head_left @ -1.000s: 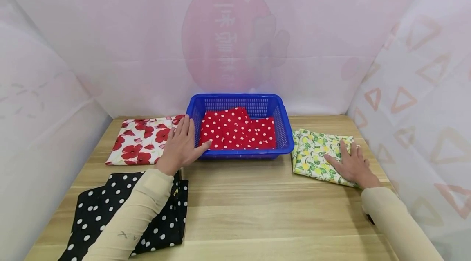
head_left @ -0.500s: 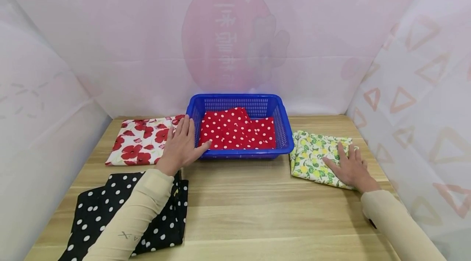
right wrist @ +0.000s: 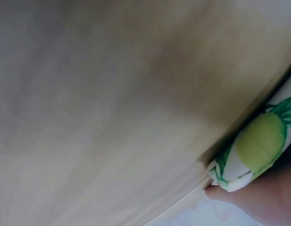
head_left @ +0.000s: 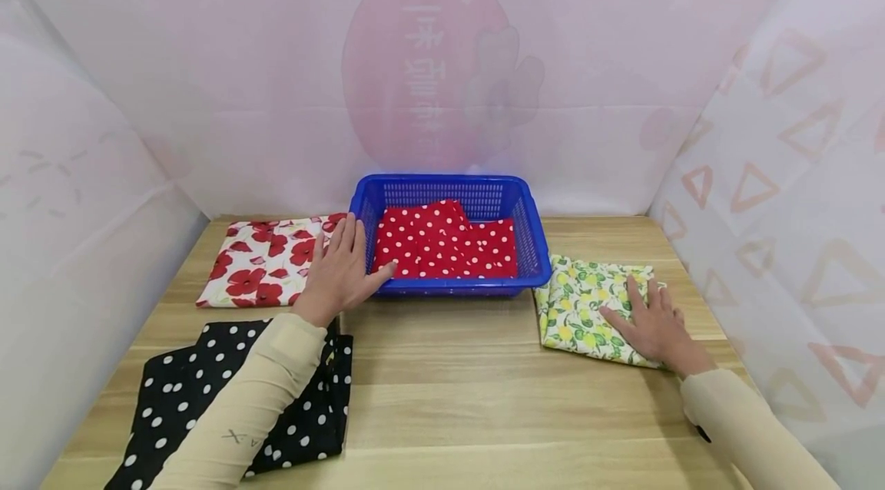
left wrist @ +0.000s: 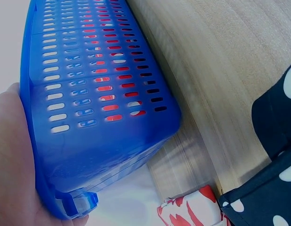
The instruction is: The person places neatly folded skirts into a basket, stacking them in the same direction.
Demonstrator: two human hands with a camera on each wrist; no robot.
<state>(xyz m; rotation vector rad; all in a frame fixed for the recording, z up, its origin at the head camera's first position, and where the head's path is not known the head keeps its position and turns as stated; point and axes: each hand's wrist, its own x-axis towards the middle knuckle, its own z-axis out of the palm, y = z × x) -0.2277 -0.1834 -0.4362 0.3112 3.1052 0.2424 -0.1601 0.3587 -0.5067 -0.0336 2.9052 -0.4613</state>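
A blue plastic basket (head_left: 456, 286) stands at the back of the table with a folded red polka-dot cloth (head_left: 445, 240) inside it. My left hand (head_left: 339, 271) rests with straight fingers on the basket's left front corner; the left wrist view shows it against the basket's rim (left wrist: 30, 141). My right hand (head_left: 653, 325) lies flat with spread fingers on a folded lemon-print cloth (head_left: 588, 306) at the right. The cloth's far left corner meets the basket's right side. In the right wrist view, the lemon-print cloth's folded edge (right wrist: 260, 141) shows beside part of the hand.
A folded poppy-print cloth (head_left: 256, 263) lies left of the basket. In front of it, partly under the left forearm, is a black polka-dot cloth (head_left: 193, 375). Fabric walls (head_left: 276, 91) enclose the wooden table (head_left: 484, 398) at the back and sides.
My right hand has slid the lemon-print cloth slightly left and toward the table's front. The left hand and the basket have stayed in place.
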